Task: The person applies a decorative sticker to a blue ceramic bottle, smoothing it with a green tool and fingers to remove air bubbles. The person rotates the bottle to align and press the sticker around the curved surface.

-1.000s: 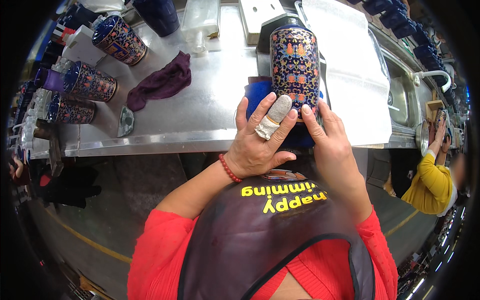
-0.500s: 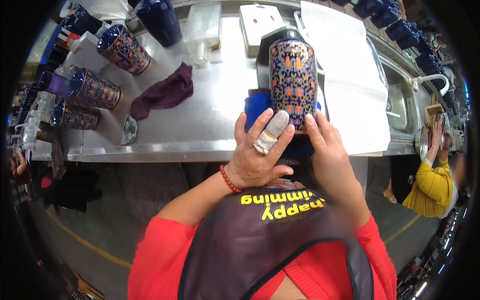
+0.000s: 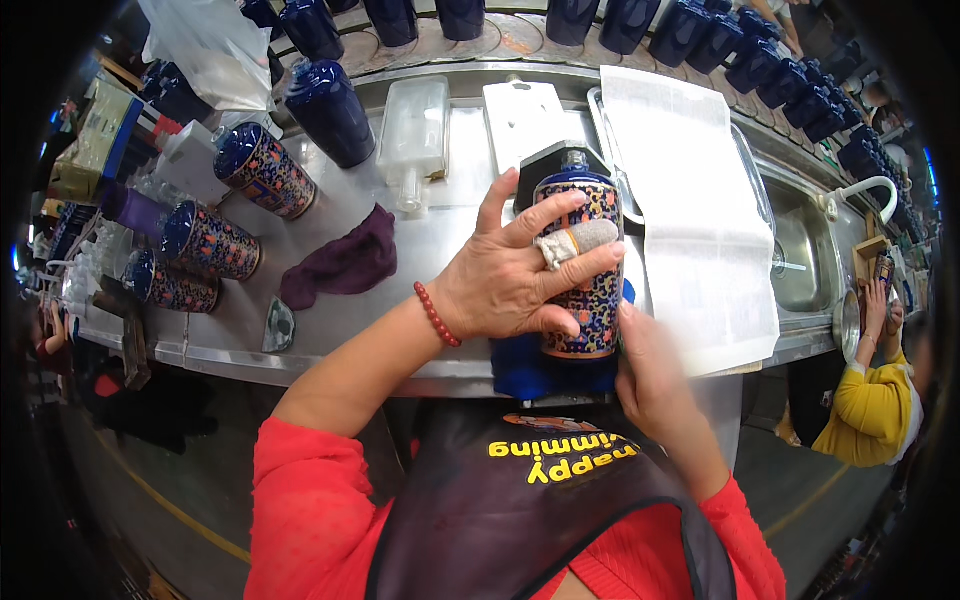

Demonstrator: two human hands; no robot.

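Note:
A dark blue bottle (image 3: 598,325) with a dense orange, gold and white floral pattern lies in front of me, neck pointing away. Across its front rests my left hand (image 3: 510,265), palm down with fingers spread; one finger wears a grey-white cover, and a red bead bracelet circles the wrist. My right hand (image 3: 655,375) is beside the bottle's lower right edge, its thumb and a finger apart and its outer side blurred by motion. Beneath the bottle's lower end shows a bright blue cloth or pad (image 3: 525,370). A black angular holder (image 3: 548,165) sits around the bottle's neck end.
Several patterned bottles (image 3: 268,175) and a plain blue one (image 3: 330,112) stand left. A purple cloth (image 3: 345,255), clear bottle (image 3: 415,130) and white block (image 3: 523,118) occupy the metal bench. White paper (image 3: 690,190) lies right, near a sink (image 3: 805,240). A co-worker (image 3: 865,405) is farther right.
My left hand has moved from the bottle's base up onto its front. My right hand remains by the lower right side. The view has shifted, showing more blue bottles at the back.

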